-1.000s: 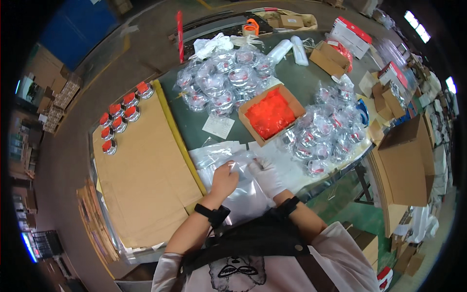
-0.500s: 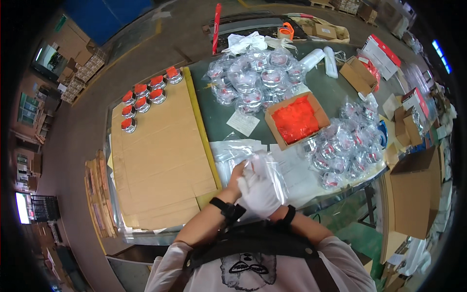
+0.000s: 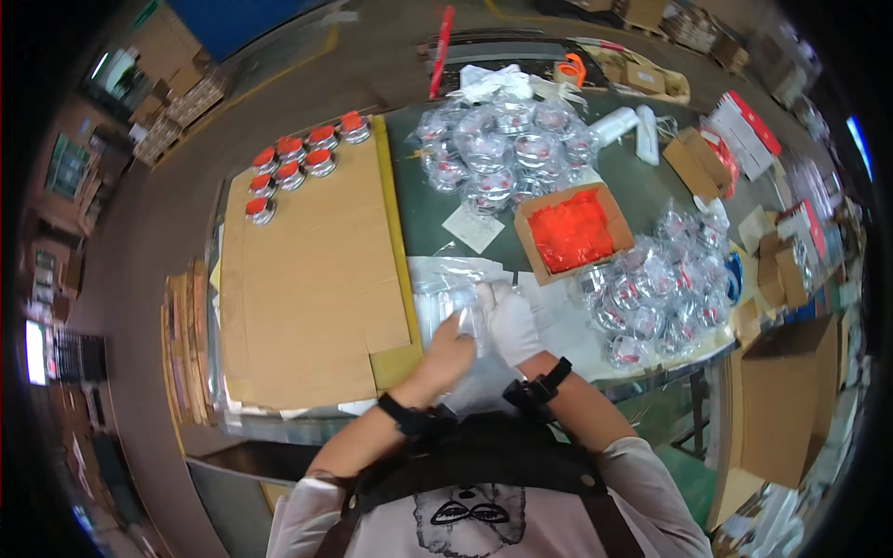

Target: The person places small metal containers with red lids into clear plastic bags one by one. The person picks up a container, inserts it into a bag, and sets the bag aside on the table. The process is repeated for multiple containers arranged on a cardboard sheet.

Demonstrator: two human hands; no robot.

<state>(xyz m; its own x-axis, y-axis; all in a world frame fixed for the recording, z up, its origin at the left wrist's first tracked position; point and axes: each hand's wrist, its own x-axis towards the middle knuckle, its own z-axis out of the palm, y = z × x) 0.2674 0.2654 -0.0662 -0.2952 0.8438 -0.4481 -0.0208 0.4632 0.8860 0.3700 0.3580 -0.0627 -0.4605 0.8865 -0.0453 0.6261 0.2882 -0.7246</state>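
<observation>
- Risk, as a judgement: the clear plastic bag (image 3: 470, 321) is thin and slick, and the two hands meet on it right above a loose stack of the same bags (image 3: 456, 284). A pull could drag a second bag along or send the stack sliding toward the table's near edge.
- Risk: the gloved right hand (image 3: 510, 321) has less feel than the bare left hand (image 3: 448, 353). The film could slip out on the gloved side, or tear if the hands pull apart unevenly.
- Risk: the heap of bagged red-capped parts (image 3: 656, 298) sits just to the right, close to the right forearm. An elbow swing could knock pieces off the green table (image 3: 423, 209).
- Grip, left hand: fingers curled in and closed on the near part of the bag, thumb side up.
- Grip, right hand: white glove, fingers folded together over the bag's upper edge and pinching it. How tight, I cannot tell.
- Bag location: held between both hands, just in front of the chest, over the stack of bags at the table's near edge.
- Nearby: open carton of orange-red pieces (image 3: 572, 231) beyond the hands; sheet of cardboard (image 3: 307, 288) to the left, with red-capped jars (image 3: 298, 166) at its far end.
</observation>
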